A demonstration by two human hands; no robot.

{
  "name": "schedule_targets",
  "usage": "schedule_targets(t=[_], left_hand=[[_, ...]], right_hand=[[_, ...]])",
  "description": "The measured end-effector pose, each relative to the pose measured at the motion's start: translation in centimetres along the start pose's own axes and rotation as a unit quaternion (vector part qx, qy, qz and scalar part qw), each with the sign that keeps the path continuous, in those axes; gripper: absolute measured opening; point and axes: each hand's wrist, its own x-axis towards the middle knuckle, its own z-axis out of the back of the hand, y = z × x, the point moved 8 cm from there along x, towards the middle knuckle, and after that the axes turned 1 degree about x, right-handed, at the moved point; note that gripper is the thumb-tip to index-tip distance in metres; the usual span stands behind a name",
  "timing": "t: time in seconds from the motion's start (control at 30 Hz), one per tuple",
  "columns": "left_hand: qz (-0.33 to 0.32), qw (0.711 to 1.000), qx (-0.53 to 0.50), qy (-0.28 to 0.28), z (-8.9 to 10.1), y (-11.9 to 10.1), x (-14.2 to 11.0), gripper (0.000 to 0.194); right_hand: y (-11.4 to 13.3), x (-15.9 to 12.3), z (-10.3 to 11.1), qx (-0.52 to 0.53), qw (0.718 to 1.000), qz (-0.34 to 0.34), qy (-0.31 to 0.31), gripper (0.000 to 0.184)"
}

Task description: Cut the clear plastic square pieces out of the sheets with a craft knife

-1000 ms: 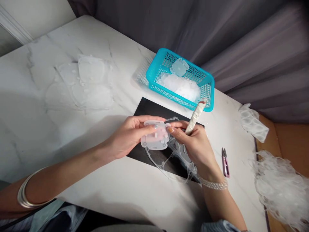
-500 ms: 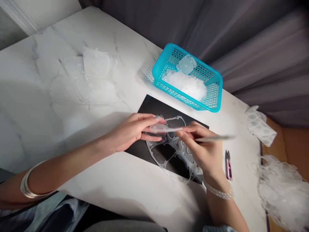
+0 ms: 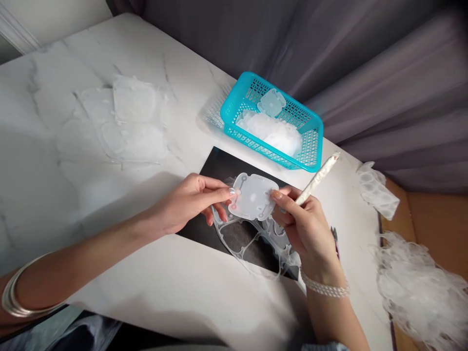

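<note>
A translucent, rounded-square plastic piece (image 3: 253,196) is held flat between my two hands, above a black mat (image 3: 215,163). My left hand (image 3: 203,197) pinches its left edge between thumb and fingers. At the right edge, my right hand (image 3: 302,219) grips it with the thumb on top. A pale, wrapped stick-like tool (image 3: 318,178) also sits in my right hand, its far end pointing up and to the right. Under the piece, a clear plastic frame with cut-out openings (image 3: 243,251) lies on the mat and hangs over its front edge.
Behind the mat stands a turquoise basket (image 3: 270,155) with similar pieces inside. Translucent sheets (image 3: 135,102) are stacked at the left. Small snips (image 3: 335,241) lie partly hidden beside my right hand. A cardboard box (image 3: 431,212) and a heap of clear scraps (image 3: 420,282) are at the right.
The plastic piece has turned from edge-on to face-up, and my left fingers have closed on its edge. The tool in my right hand has tilted upward. The whole view has shifted slightly.
</note>
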Motion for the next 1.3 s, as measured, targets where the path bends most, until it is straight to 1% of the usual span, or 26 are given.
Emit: schedule_targets(t=[0.1, 0.2, 0.27, 0.3, 0.33, 0.37, 0.43, 0.47, 0.5, 0.53, 0.57, 0.6, 0.63, 0.67, 0.7, 0.73, 0.77, 0.83, 0.9, 0.97, 1.0, 1.07, 1.17, 1.23, 1.27, 1.3], left_hand=[[0.001, 1.0, -0.001, -0.004, 0.1, 0.1, 0.1, 0.022], [0.003, 1.0, 0.004, -0.018, 0.3, 0.2, 0.2, 0.022], [-0.004, 0.999, 0.028, -0.036, 0.6, 0.2, 0.2, 0.025], [-0.014, 0.998, 0.048, -0.048, 0.8, 0.1, 0.2, 0.026], [-0.03, 0.995, 0.077, -0.064, 1.1, -0.1, 0.2, 0.029], [-0.052, 0.988, 0.116, -0.083, 1.4, -0.4, 0.1, 0.032], [-0.117, 0.958, 0.228, -0.124, 1.7, -1.3, -0.3, 0.031], [-0.164, 0.931, 0.297, -0.137, 1.4, -1.8, -0.7, 0.029], [-0.219, 0.892, 0.37, -0.138, 0.6, -2.3, -1.1, 0.027], [-0.275, 0.843, 0.444, -0.126, -0.6, -2.5, -1.7, 0.027], [-0.323, 0.786, 0.517, -0.108, -2.0, -2.2, -2.4, 0.028], [-0.357, 0.724, 0.584, -0.089, -3.4, -1.4, -3.0, 0.03], [-0.372, 0.661, 0.646, -0.082, -4.6, -0.3, -3.6, 0.03], [-0.366, 0.606, 0.7, -0.094, -5.4, 0.9, -3.9, 0.028], [-0.353, 0.562, 0.739, -0.116, -5.8, 2.0, -4.2, 0.025], [-0.342, 0.53, 0.764, -0.136, -6.2, 2.9, -4.5, 0.025], [-0.331, 0.509, 0.78, -0.15, -6.4, 3.8, -4.7, 0.029], [-0.304, 0.494, 0.798, -0.162, -6.6, 5.1, -4.7, 0.041], [-0.272, 0.498, 0.807, -0.164, -6.3, 5.6, -4.3, 0.049], [-0.25, 0.5, 0.813, -0.163, -5.9, 5.5, -3.6, 0.052], [-0.246, 0.499, 0.815, -0.163, -5.7, 5.3, -3.3, 0.053], [-0.252, 0.497, 0.814, -0.164, -5.2, 4.8, -2.6, 0.053], [-0.282, 0.509, 0.798, -0.157, -4.7, 3.8, -1.8, 0.051], [-0.317, 0.529, 0.777, -0.125, -4.6, 3.1, -1.4, 0.047], [-0.334, 0.542, 0.764, -0.104, -4.5, 2.7, -1.3, 0.045], [-0.347, 0.553, 0.752, -0.086, -4.4, 2.3, -1.2, 0.043]], right_hand=[[-0.2, 0.1, -0.2, -0.007, 1.0, -0.005, 0.006, 0.027], [-0.4, -0.2, -0.4, -0.053, 0.998, -0.006, 0.015, 0.028], [0.4, -0.2, 0.4, -0.114, 0.993, 0.027, -0.016, 0.029], [1.3, -0.1, 1.3, -0.151, 0.985, 0.062, -0.055, 0.029], [2.6, 0.0, 2.4, -0.189, 0.97, 0.108, -0.11, 0.029], [4.2, 0.1, 3.6, -0.226, 0.944, 0.164, -0.178, 0.03], [7.4, 0.2, 5.7, -0.302, 0.857, 0.273, -0.316, 0.033], [8.7, 0.6, 6.1, -0.342, 0.813, 0.309, -0.355, 0.035], [9.5, 1.4, 6.1, -0.381, 0.781, 0.33, -0.369, 0.037], [10.0, 2.6, 5.9, -0.417, 0.764, 0.336, -0.361, 0.039], [10.1, 3.7, 5.6, -0.445, 0.76, 0.333, -0.337, 0.04], [9.9, 4.7, 5.2, -0.463, 0.767, 0.324, -0.305, 0.041], [9.6, 5.2, 4.9, -0.47, 0.777, 0.315, -0.276, 0.042], [9.2, 5.2, 4.6, -0.469, 0.786, 0.308, -0.258, 0.041], [8.7, 4.8, 4.4, -0.471, 0.793, 0.3, -0.245, 0.04], [8.1, 4.1, 4.2, -0.473, 0.799, 0.291, -0.231, 0.041], [7.5, 3.2, 3.9, -0.48, 0.802, 0.283, -0.214, 0.042], [5.8, 1.2, 2.9, -0.51, 0.805, 0.264, -0.148, 0.038], [3.3, -0.6, 1.4, -0.557, 0.797, 0.231, -0.041, 0.028], [0.4, -2.3, 0.6, -0.609, 0.77, 0.187, 0.041, 0.021], [-0.9, -2.9, 0.6, -0.633, 0.753, 0.17, 0.058, 0.019], [-2.7, -4.0, 1.5, -0.67, 0.725, 0.151, 0.056, 0.021], [-4.0, -5.2, 4.3, -0.693, 0.707, 0.136, 0.024, 0.028], [-3.9, -5.6, 7.2, -0.691, 0.713, 0.115, -0.014, 0.026], [-3.6, -5.7, 8.7, -0.679, 0.726, 0.103, -0.031, 0.023], [-3.3, -5.8, 10.1, -0.655, 0.748, 0.094, -0.047, 0.019]])
